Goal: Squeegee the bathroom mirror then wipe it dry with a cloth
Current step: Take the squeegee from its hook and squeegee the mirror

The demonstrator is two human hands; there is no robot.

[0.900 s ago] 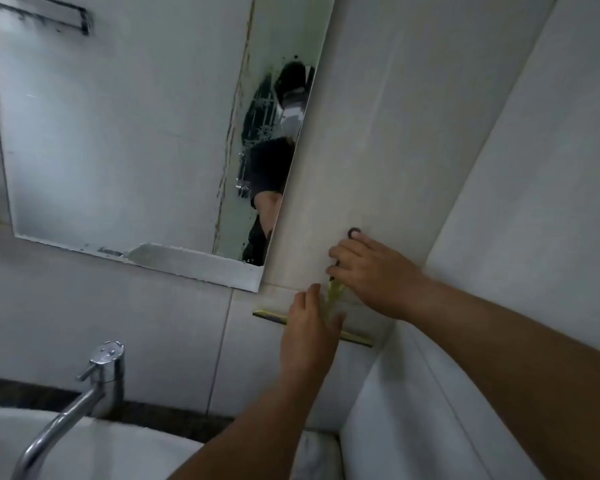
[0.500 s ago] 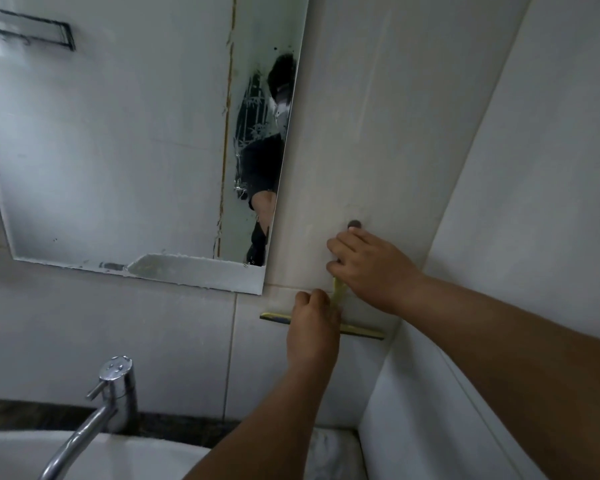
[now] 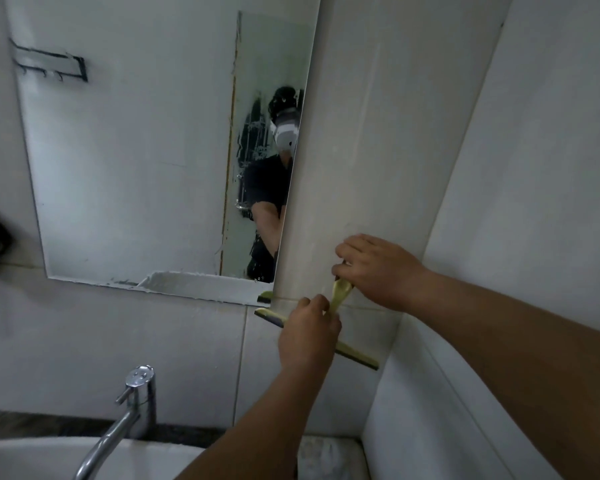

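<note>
Your right hand (image 3: 378, 271) pinches the top of the yellow squeegee (image 3: 340, 299) handle against the wall tile, just right of the mirror (image 3: 136, 168). Your left hand (image 3: 309, 337), fingers curled, grips it lower, over the blade, which lies across the tile below the mirror's corner. The tap (image 3: 132, 403) stands lower left.

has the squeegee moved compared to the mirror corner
Yes. The squeegee blade's left end has risen toward the lower right corner of the mirror, and the blade now tilts more steeply.
</note>
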